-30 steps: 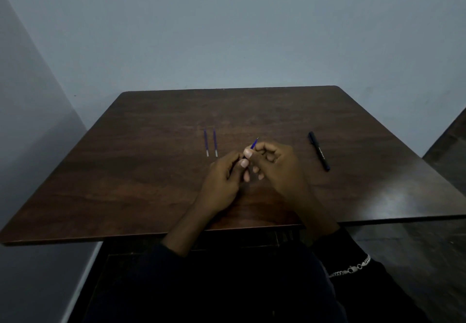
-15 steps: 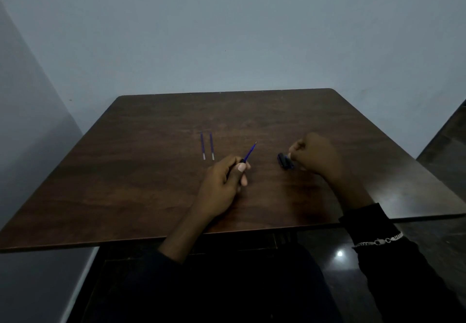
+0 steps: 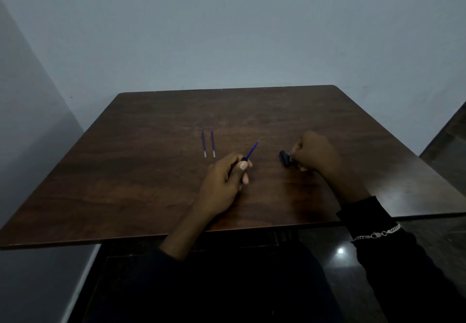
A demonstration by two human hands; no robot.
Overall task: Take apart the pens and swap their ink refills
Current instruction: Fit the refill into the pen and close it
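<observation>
My left hand (image 3: 224,181) grips a dark pen barrel, mostly hidden in the fingers, with a blue refill (image 3: 252,149) sticking out of it toward the far right. My right hand (image 3: 314,155) is curled on the table to the right, pinching a short dark pen piece (image 3: 285,158) that rests on the wood. Two loose blue refills (image 3: 208,143) lie side by side on the table, just beyond my left hand. The second black pen seen earlier is hidden, probably under my right hand.
The dark wooden table (image 3: 151,184) fills the middle of the view, with a grey wall behind and to the left. The table's near edge runs just under my forearms, and a glossy dark floor (image 3: 340,250) shows at the lower right.
My hands were together over the pen one second ago. The right hand has moved away to the right with a dark pen piece, leaving the refill exposed in my left hand.
</observation>
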